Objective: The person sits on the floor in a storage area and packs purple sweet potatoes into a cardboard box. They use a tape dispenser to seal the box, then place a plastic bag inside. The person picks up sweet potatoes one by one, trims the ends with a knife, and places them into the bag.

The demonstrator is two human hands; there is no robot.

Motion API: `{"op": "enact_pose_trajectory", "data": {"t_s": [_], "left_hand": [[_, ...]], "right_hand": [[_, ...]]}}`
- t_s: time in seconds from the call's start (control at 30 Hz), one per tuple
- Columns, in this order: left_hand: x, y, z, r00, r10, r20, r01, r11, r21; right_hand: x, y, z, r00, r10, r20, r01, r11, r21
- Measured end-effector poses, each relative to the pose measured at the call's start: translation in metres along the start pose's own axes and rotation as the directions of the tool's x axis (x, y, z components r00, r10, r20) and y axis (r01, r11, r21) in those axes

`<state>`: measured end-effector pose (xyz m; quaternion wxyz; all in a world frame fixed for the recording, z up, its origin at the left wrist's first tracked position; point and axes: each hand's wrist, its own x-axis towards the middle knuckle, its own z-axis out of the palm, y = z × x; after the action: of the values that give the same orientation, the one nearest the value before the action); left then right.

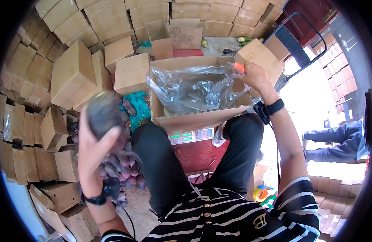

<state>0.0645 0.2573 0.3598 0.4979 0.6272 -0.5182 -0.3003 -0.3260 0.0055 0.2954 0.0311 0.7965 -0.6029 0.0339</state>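
My left hand [97, 141], smeared by motion, grips a dark round root vegetable [103, 113] above a pile of purple roots [126, 168] at the left. My right hand [254, 76] is closed on an orange-handled knife [238, 67] at the right rim of an open cardboard box [200, 117]. A clear plastic liner [182, 86] lies loosely inside the box. Under the box's front edge shows a scale [182, 137], between my knees. A blue-green net sack [137, 105] with some roots lies beside the box's left side.
Stacked cartons [69, 72] fill the back and left. A black-handled trolley [301, 48] stands at the back right. Another person's legs [331, 150] are at the right. Rolls of tape [260, 193] sit by my right hip. Green vegetables [243, 40] lie behind the boxes.
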Motion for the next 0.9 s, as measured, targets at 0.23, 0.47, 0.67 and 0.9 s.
{"op": "enact_pose_trajectory", "data": {"t_s": [0.23, 0.47, 0.67, 0.9], "left_hand": [[0.123, 0.014, 0.149, 0.745, 0.306, 0.592, -0.335, 0.94, -0.064], [0.169, -0.062, 0.22, 0.515, -0.164, 0.841, -0.433, 0.797, 0.42], [0.17, -0.084, 0.186, 0.328, -0.716, 0.617, -0.556, 0.382, 0.739], [0.156, -0.097, 0.173, 0.186, -0.62, 0.762, -0.64, 0.512, 0.573]], "right_hand": [[0.0, 0.019, 0.021, 0.994, 0.035, 0.103, -0.065, 0.951, 0.301], [-0.013, 0.026, -0.001, 0.965, 0.016, 0.261, -0.231, 0.518, 0.824], [-0.013, 0.03, 0.014, 0.903, -0.152, 0.402, -0.364, 0.23, 0.903], [0.001, 0.039, 0.014, 0.928, -0.057, 0.368, -0.369, -0.01, 0.929]]}}
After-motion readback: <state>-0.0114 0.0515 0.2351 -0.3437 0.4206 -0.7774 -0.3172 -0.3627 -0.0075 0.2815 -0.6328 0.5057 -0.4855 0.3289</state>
